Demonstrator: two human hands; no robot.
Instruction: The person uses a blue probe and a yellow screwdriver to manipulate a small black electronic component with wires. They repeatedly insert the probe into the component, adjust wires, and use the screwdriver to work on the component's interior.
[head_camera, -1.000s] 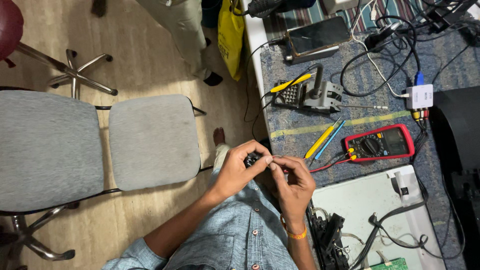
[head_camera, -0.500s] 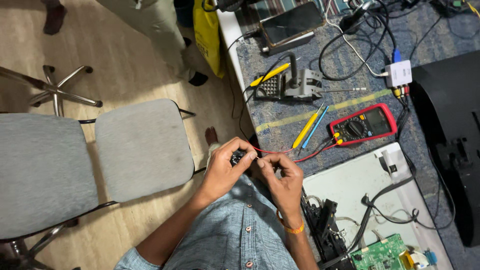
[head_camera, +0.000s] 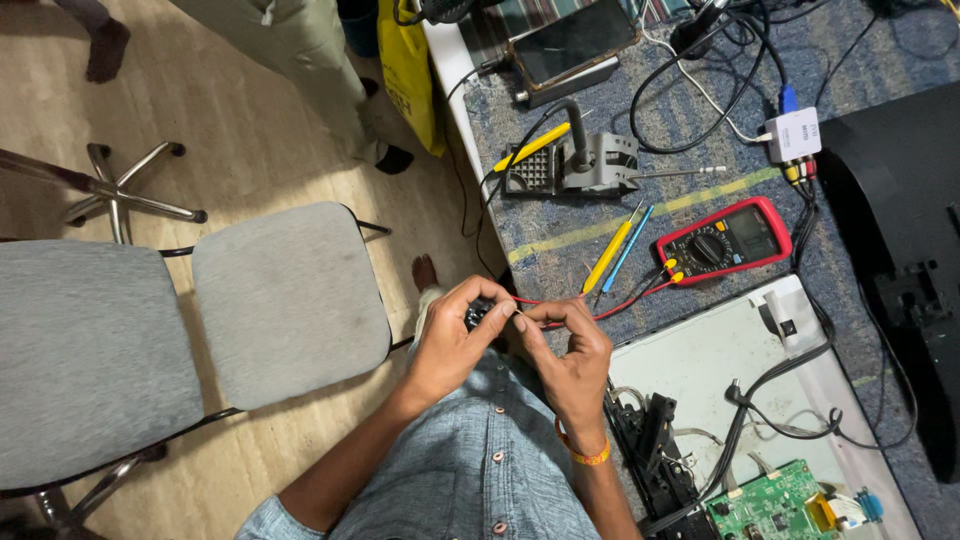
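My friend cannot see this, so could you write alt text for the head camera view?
A left hand and right hand pinch a small black part and thin red wire together, beside a blue-grey mat holding a red multimeter. A grey padded chair stands alongside.

To your left stood a grey padded chair (head_camera: 290, 300); on the bench to the right lay a soldering-iron stand (head_camera: 590, 165), a phone (head_camera: 575, 40) and a green circuit board (head_camera: 775, 500).
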